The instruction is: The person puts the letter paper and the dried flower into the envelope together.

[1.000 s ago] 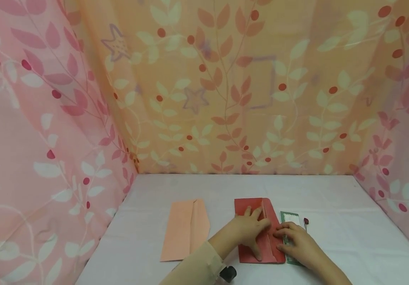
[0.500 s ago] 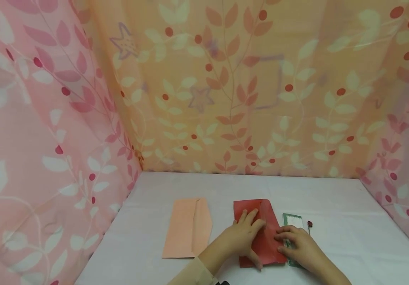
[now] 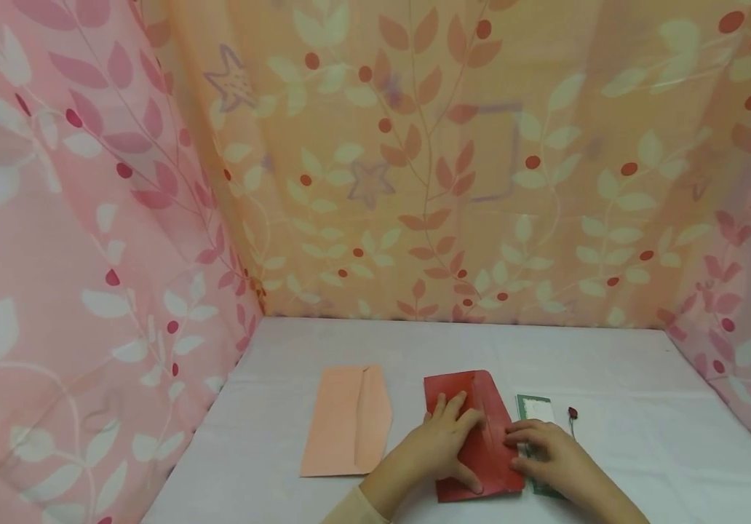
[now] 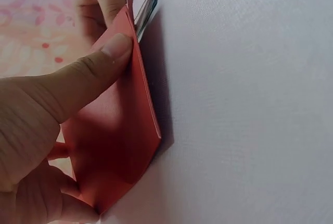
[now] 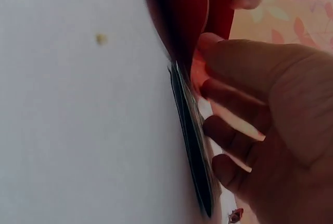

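Observation:
The red envelope [image 3: 454,386] lies on the right half of the table, flap side up, its near edge raised above a shadow in the left wrist view. My left hand [image 3: 437,444] holds it, with the thumb [image 4: 118,47] on its face and the fingers by the left edge. My right hand [image 3: 555,455] pinches the flap [image 5: 179,10] along its right edge, thumb [image 5: 213,47] and forefinger together. A green-bordered card [image 3: 535,409] lies right beside the flap, partly hidden under the right hand.
A peach envelope [image 3: 332,422] lies on the white table [image 3: 349,342] to the left. A small dark red flower [image 3: 573,413] on a thin stem lies right of the card. Floral cloth [image 3: 415,218] hangs behind and on both sides.
The red envelope has turned slightly and slid nearer, and its flap edge has come over beside the card. Both hands have stayed on it, and the left has shifted a little left.

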`<action>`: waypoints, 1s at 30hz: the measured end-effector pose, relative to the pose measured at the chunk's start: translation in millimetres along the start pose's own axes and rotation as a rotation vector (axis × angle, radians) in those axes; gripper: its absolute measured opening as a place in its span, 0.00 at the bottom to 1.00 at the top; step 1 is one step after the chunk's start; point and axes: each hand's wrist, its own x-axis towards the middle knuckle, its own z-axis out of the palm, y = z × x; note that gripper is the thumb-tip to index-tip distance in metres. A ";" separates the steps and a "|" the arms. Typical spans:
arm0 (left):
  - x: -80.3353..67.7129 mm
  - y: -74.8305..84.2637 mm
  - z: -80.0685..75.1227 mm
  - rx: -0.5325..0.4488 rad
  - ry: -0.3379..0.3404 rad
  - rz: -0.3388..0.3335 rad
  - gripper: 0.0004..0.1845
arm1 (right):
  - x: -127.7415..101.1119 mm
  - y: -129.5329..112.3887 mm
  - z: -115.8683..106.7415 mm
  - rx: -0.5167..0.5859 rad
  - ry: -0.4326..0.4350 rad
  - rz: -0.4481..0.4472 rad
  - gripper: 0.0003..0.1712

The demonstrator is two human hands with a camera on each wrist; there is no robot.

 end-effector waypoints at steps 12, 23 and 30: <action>1.1 0.7 2.2 -0.030 0.013 0.018 0.46 | -12.9 -4.9 -37.8 -0.100 0.106 0.248 0.20; 1.9 -3.6 2.7 -0.098 -0.021 0.015 0.43 | -14.1 8.4 -42.0 -0.166 -0.012 0.448 0.41; 1.6 -2.6 2.3 -0.092 -0.016 0.019 0.44 | -14.2 10.9 -36.9 -0.114 -0.026 0.533 0.49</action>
